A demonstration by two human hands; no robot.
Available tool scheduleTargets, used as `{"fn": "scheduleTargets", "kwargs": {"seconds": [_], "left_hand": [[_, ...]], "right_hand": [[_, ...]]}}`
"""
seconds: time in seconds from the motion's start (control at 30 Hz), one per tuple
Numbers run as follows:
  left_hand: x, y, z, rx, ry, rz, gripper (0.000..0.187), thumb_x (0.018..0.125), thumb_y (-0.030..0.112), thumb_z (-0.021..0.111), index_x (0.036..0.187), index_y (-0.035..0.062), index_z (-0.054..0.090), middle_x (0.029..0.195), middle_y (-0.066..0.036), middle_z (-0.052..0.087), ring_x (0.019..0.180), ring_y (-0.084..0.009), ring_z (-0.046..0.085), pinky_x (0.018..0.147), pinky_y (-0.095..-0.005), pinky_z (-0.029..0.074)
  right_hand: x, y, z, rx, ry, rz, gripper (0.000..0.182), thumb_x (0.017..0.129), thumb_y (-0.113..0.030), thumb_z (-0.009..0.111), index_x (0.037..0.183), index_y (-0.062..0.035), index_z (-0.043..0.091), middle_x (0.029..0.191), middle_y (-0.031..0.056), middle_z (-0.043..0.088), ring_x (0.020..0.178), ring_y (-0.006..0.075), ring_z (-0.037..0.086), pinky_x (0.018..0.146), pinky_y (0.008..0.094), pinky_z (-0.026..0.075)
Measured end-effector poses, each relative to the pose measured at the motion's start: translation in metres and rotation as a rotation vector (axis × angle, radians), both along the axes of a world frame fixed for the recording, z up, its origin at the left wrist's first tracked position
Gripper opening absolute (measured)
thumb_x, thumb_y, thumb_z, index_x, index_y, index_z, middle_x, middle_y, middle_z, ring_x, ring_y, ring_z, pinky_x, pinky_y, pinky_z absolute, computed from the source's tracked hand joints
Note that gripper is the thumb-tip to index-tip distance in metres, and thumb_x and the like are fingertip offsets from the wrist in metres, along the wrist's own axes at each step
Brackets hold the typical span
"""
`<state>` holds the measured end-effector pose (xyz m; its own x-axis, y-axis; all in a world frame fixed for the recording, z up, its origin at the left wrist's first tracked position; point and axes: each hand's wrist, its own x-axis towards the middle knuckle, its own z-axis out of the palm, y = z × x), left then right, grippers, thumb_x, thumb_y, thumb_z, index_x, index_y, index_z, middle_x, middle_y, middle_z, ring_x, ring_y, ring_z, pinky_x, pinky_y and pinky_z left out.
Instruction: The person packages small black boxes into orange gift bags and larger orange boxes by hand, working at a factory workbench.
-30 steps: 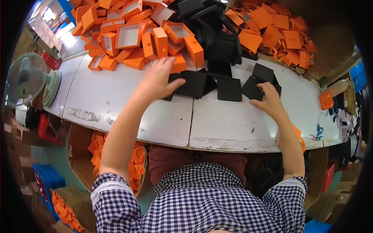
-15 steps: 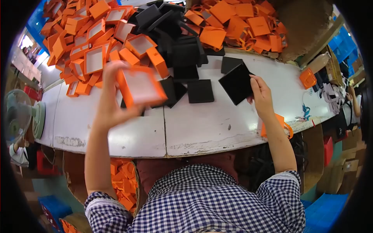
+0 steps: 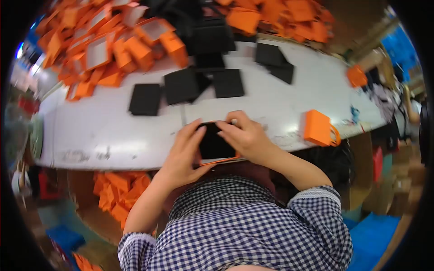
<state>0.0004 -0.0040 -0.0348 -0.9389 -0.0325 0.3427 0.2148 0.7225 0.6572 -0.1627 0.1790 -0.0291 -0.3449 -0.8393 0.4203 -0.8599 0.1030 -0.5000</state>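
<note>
A person in a blue and white checked shirt [image 3: 244, 230] sits at the near edge of a long white table [image 3: 113, 135], seen from a camera on their head. Both hands meet just over that near edge, close to the body. The left hand [image 3: 183, 151] cups the left side and underside of a small orange box [image 3: 217, 159] with fingers curled narrow around it, while the right hand [image 3: 246, 137] lies over the top, fingers flat and pressing on a black square insert [image 3: 212, 145] that sits in the box. The insert looks only partly seated; if the right hand presses unevenly it could tip or jam at an angle, and a loose hold could let the box slip off the table edge toward the carton of orange pieces [image 3: 120, 192] below on the left. To the right, an orange box with a handle [image 3: 320, 128] stands at the table's near edge. Further out, several loose black squares [image 3: 181, 86] lie flat in the middle of the table, some overlapping. At the far side, a big heap of open orange boxes [image 3: 104, 49] spreads to the left, with a stack of black pieces [image 3: 210, 38] beside it; the picture is blurred there, so finer detail cannot be told
</note>
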Motion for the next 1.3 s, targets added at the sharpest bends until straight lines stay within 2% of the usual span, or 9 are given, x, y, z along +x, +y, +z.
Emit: {"fn": "scheduleTargets", "kwargs": {"seconds": [0.27,0.37,0.47,0.67,0.73,0.83,0.93,1.13,1.3], "left_hand": [[0.005,0.001,0.000,-0.151,-0.042,0.101,0.093,0.068,0.019,0.089,0.147,-0.0014,0.044,0.144,-0.022,0.046,0.128,-0.0414,0.051,0.104,-0.0475,0.048],[0.002,-0.001,0.002,-0.273,-0.018,0.059,0.094,0.068,0.020,0.089,0.147,-0.0029,0.044,0.148,-0.023,0.045,0.128,-0.0430,0.050,0.104,-0.0492,0.047],[0.003,-0.005,-0.005,-0.321,0.037,0.019,0.089,0.067,0.026,0.088,0.140,-0.0075,0.051,0.148,-0.024,0.047,0.126,-0.0452,0.050,0.106,-0.0510,0.045],[0.004,-0.009,0.001,-0.496,-0.013,0.048,0.088,0.066,0.027,0.085,0.140,-0.0067,0.051,0.152,-0.024,0.046,0.124,-0.0470,0.050,0.104,-0.0540,0.044],[0.006,-0.009,0.002,-0.486,-0.021,0.080,0.086,0.067,0.028,0.084,0.139,-0.0059,0.052,0.152,-0.023,0.045,0.124,-0.0466,0.049,0.103,-0.0537,0.044],[0.007,-0.009,0.000,-0.535,0.009,0.072,0.084,0.068,0.031,0.084,0.137,-0.0062,0.054,0.152,-0.024,0.046,0.122,-0.0457,0.050,0.104,-0.0532,0.043],[0.010,-0.002,0.002,-0.599,-0.075,0.158,0.083,0.069,0.035,0.084,0.135,-0.0066,0.055,0.152,-0.024,0.045,0.118,-0.0446,0.051,0.103,-0.0530,0.043],[0.017,-0.001,0.023,-0.492,-0.216,0.196,0.089,0.068,0.048,0.088,0.126,-0.0121,0.057,0.158,-0.026,0.036,0.121,-0.0424,0.054,0.100,-0.0494,0.045],[0.020,-0.017,0.040,-0.512,-0.130,0.159,0.094,0.072,0.053,0.085,0.139,-0.0034,0.053,0.159,-0.028,0.033,0.128,-0.0435,0.049,0.105,-0.0509,0.042]], "right_hand": [[-0.064,0.139,0.064,0.416,0.184,-0.263,0.101,0.067,-0.032,0.092,0.150,-0.0009,0.043,0.151,0.0225,0.045,0.138,0.0407,0.044,0.115,0.0530,0.034],[-0.083,0.197,0.065,0.684,0.453,-0.532,0.101,0.063,-0.032,0.092,0.146,0.0003,0.046,0.146,0.0244,0.049,0.136,0.0421,0.047,0.111,0.0503,0.039],[-0.103,0.213,0.060,0.574,-0.024,-0.432,0.084,0.064,-0.029,0.084,0.134,0.0019,0.051,0.131,0.0231,0.056,0.121,0.0442,0.054,0.104,0.0477,0.045],[-0.092,0.171,0.099,0.448,0.290,-0.317,0.062,0.067,-0.036,0.079,0.118,-0.0027,0.064,0.120,0.0201,0.062,0.115,0.0376,0.057,0.096,0.0477,0.046],[-0.085,0.130,0.127,1.198,0.272,-0.230,0.055,0.067,-0.036,0.078,0.112,-0.0055,0.069,0.113,0.0160,0.063,0.107,0.0337,0.059,0.091,0.0463,0.046],[-0.067,0.072,0.120,1.370,0.382,0.039,0.053,0.066,-0.029,0.078,0.111,-0.0046,0.069,0.107,0.0127,0.062,0.101,0.0327,0.059,0.085,0.0446,0.045],[-0.060,0.038,0.086,0.843,0.415,0.170,0.049,0.066,-0.026,0.078,0.107,-0.0024,0.068,0.108,0.0133,0.061,0.100,0.0327,0.059,0.084,0.0450,0.045],[-0.070,0.022,0.049,0.151,0.166,0.252,0.091,0.076,-0.038,0.085,0.148,-0.0002,0.045,0.152,0.0241,0.047,0.139,0.0406,0.049,0.115,0.0492,0.038],[-0.088,0.060,0.071,-0.020,-0.394,-0.059,0.070,0.085,-0.037,0.079,0.139,0.0002,0.053,0.134,0.0184,0.061,0.130,0.0317,0.057,0.109,0.0429,0.044]]}}
